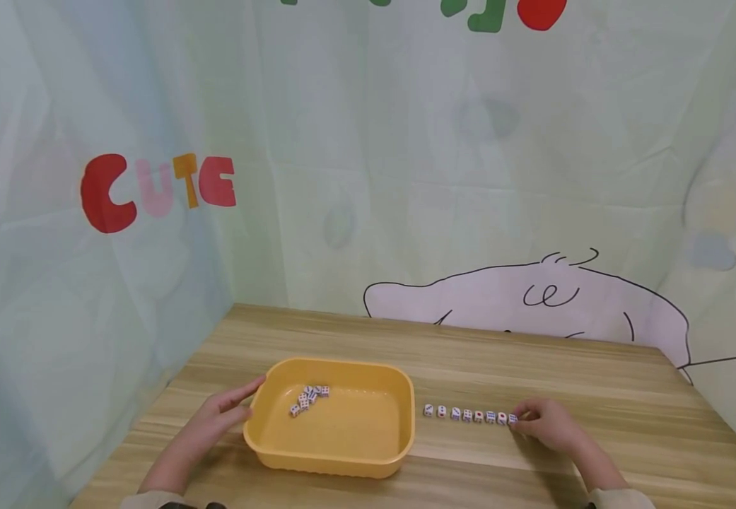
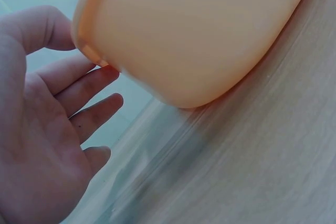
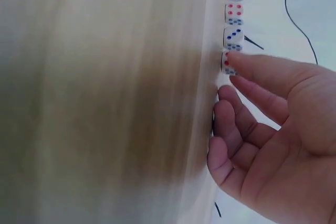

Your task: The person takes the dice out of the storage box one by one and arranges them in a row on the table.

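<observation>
A yellow tray (image 1: 342, 463) sits on the wooden table with several small white dice (image 1: 307, 398) in its far left corner. My left hand (image 1: 232, 410) lies open against the tray's left rim; in the left wrist view its straight fingers (image 2: 86, 85) touch the tray's wall (image 2: 199, 30). To the right of the tray a row of several dice (image 1: 466, 415) lies in a line. My right hand (image 1: 519, 418) is at the row's right end, thumb and forefinger pinching the end die (image 3: 227, 62), the other fingers curled.
The wooden table (image 1: 533, 367) is hemmed in by a pale printed curtain (image 1: 406, 177) behind and at both sides. Bare tabletop lies beyond the tray and right of the right hand.
</observation>
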Available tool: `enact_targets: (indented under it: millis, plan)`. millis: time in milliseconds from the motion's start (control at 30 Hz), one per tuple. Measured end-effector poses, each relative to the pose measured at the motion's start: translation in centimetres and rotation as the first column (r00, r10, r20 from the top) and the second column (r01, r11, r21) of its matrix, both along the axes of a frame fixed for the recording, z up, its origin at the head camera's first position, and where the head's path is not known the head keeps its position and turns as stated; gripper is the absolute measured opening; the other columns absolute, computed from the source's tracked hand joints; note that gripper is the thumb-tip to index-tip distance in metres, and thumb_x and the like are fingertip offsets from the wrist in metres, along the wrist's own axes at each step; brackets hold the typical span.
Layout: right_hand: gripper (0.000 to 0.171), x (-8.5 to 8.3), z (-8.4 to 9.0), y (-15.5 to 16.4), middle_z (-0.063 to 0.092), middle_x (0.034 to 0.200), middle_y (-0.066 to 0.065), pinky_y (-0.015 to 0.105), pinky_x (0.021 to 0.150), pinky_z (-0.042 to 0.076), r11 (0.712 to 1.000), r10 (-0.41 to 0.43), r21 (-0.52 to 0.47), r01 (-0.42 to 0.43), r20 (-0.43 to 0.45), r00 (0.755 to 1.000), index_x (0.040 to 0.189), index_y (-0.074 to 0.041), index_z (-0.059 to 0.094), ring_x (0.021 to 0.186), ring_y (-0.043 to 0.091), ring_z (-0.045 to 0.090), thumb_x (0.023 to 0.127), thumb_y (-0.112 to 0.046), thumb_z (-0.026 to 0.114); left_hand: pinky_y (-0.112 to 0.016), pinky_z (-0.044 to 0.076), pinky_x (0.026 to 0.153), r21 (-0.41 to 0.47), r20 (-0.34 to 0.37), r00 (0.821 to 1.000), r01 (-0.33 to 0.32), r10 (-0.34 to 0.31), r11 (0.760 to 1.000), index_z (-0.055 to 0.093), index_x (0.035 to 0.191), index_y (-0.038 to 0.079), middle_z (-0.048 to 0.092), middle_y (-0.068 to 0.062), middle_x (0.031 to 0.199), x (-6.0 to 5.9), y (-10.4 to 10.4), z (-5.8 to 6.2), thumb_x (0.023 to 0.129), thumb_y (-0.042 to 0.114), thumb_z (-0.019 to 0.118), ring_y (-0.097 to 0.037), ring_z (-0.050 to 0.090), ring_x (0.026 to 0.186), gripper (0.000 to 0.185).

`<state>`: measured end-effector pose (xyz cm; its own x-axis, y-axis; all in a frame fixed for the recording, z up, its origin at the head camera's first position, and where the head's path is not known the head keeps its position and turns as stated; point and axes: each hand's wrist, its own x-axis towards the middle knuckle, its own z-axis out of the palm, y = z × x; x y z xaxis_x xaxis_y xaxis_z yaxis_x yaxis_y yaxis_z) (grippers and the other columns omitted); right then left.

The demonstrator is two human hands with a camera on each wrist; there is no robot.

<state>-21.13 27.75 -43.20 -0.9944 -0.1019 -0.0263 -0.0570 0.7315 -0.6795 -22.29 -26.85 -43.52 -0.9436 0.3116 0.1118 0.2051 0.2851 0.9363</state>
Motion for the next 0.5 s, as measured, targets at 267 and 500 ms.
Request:
enact_targets:
  millis: [267,500]
  plan:
    - [0.03,-0.7,2.7,-1.3,0.065,0.084,0.008,0.033,0.063,0.048,0.999,-0.006,0.051,0.009,-0.044,0.999,0.106,0.006,0.065,0.075,0.019,0.058,0.081,-0.01,0.07,-0.012,0.037,0.092,0.011,-0.009,1.0,-0.005,0.005,1.0,0.042,0.142,-0.003,0.036,-0.019,0.147,0.1,0.0,0.0,0.091,0.009,0.056,0.018,0.041,0.111,0.054]
    - [0.03,-1.1,6.1,-4.7,0.063,0.082,0.003,0.031,0.063,0.045,0.996,0.054,0.078,-0.044,-0.131,0.99,0.108,0.0,0.067,0.074,0.015,0.054,0.085,-0.019,0.071,-0.018,0.039,0.095,-0.026,0.013,0.999,-0.035,0.035,0.999,0.042,0.143,-0.001,0.039,-0.016,0.147,0.1,0.2,0.2,0.092,0.012,0.056,-0.002,0.043,0.125,0.055]
